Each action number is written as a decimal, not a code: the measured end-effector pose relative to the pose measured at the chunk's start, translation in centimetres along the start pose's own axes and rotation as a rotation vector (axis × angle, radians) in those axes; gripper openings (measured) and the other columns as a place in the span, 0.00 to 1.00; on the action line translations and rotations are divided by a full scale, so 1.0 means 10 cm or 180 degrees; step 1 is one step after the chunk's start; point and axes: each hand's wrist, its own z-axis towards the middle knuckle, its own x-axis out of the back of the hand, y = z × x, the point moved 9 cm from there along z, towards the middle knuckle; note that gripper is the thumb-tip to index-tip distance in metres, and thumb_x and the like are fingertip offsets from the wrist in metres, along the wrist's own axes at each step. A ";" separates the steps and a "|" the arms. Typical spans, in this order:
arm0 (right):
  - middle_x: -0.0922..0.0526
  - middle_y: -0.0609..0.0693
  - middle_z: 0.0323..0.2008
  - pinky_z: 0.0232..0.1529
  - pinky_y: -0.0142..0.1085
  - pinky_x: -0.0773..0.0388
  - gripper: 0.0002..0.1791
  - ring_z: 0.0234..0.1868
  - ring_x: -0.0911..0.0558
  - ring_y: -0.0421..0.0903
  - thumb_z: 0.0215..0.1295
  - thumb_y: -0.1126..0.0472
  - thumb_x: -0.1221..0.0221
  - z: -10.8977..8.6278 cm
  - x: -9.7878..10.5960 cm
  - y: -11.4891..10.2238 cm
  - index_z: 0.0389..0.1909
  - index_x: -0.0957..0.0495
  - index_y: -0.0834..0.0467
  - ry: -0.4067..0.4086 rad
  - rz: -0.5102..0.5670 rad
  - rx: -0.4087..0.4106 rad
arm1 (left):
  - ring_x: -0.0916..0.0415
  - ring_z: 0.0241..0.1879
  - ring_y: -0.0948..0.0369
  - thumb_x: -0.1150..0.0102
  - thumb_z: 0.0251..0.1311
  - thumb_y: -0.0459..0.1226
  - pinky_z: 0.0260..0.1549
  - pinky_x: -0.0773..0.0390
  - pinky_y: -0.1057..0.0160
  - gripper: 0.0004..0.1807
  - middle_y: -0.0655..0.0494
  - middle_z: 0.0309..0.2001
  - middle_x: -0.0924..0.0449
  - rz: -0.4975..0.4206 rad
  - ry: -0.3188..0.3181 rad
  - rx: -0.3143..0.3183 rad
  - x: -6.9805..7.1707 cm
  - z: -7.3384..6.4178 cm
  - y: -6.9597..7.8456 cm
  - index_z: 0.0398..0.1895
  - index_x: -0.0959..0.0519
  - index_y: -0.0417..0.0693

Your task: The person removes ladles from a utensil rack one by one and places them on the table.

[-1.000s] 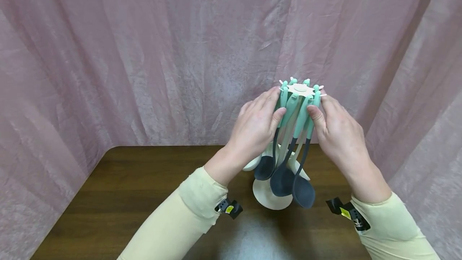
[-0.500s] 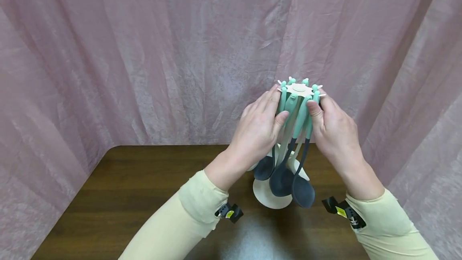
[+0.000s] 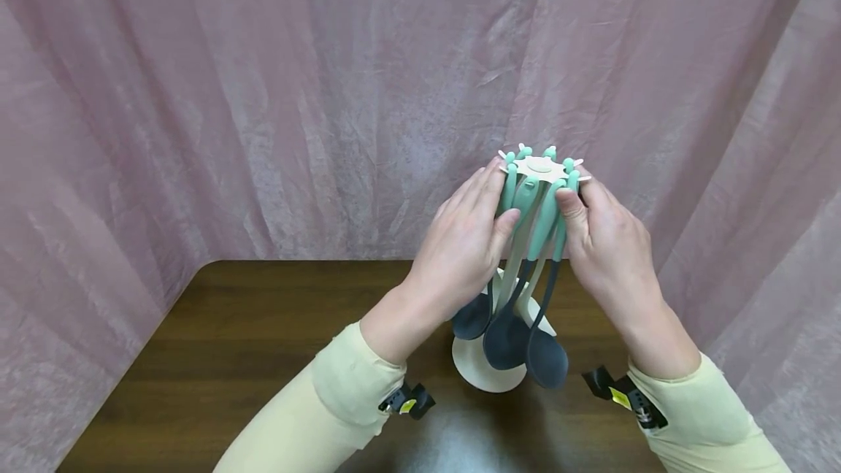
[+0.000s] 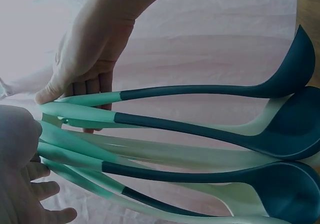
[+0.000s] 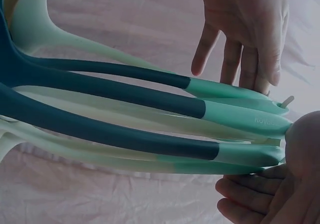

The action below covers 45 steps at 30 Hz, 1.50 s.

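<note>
A white rotating utensil stand (image 3: pixel 540 168) carries several kitchen utensils with mint-green handles. Dark blue ladles and spoons, among them a front ladle (image 3: pixel 507 341) and a spoon (image 3: pixel 547 360), hang toward me; cream ones hang behind. The stand's round base (image 3: pixel 489 377) shows low against the table. My left hand (image 3: pixel 460 239) lies along the left handles, fingers straight, thumb toward the front. My right hand (image 3: pixel 611 243) cups the right side, its thumb on a front handle and its fingers behind. In the right wrist view, the right fingers (image 5: pixel 245 196) reach loosely under the handles.
The dark wooden table (image 3: pixel 263 341) extends to the left and toward me. Pink curtains (image 3: pixel 328 93) hang behind its back edge and on both sides. A black wrist camera sits on each cuff.
The right hand has shifted slightly left, closer around the handles. Both hands and the utensil stand have moved a little left and toward me. The utensils still hang on it.
</note>
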 end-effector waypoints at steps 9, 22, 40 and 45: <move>0.25 0.59 0.77 0.60 0.71 0.27 0.40 0.72 0.22 0.67 0.87 0.34 0.56 -0.09 0.02 -0.13 0.80 0.29 0.61 0.0010 0.0028 0.0121 | 0.40 0.84 0.52 0.47 0.87 0.45 0.82 0.45 0.57 0.32 0.44 0.84 0.36 0.0055 0.0129 -0.0077 0.16 -0.15 0.07 0.83 0.35 0.35; 0.22 0.59 0.75 0.55 0.69 0.24 0.41 0.70 0.20 0.66 0.85 0.33 0.54 -0.15 0.06 -0.22 0.78 0.27 0.61 0.0032 0.0035 0.0264 | 0.41 0.84 0.50 0.45 0.86 0.47 0.81 0.42 0.51 0.35 0.45 0.86 0.40 0.0049 -0.0010 -0.0114 0.23 -0.24 0.07 0.85 0.39 0.38; 0.21 0.57 0.74 0.54 0.71 0.24 0.42 0.74 0.23 0.63 0.85 0.29 0.54 -0.17 0.26 -0.21 0.83 0.31 0.54 0.0347 -0.0258 0.0308 | 0.43 0.85 0.50 0.38 0.83 0.46 0.81 0.41 0.48 0.40 0.47 0.86 0.40 0.0012 -0.0144 0.0160 0.15 -0.46 -0.19 0.88 0.41 0.40; 0.22 0.58 0.75 0.70 0.61 0.26 0.45 0.75 0.24 0.61 0.81 0.26 0.55 -0.20 0.33 -0.39 0.80 0.26 0.56 0.0707 -0.0210 0.0845 | 0.41 0.84 0.49 0.37 0.82 0.47 0.80 0.38 0.43 0.40 0.49 0.86 0.40 0.0002 -0.0199 0.0305 0.11 -0.57 -0.27 0.88 0.41 0.42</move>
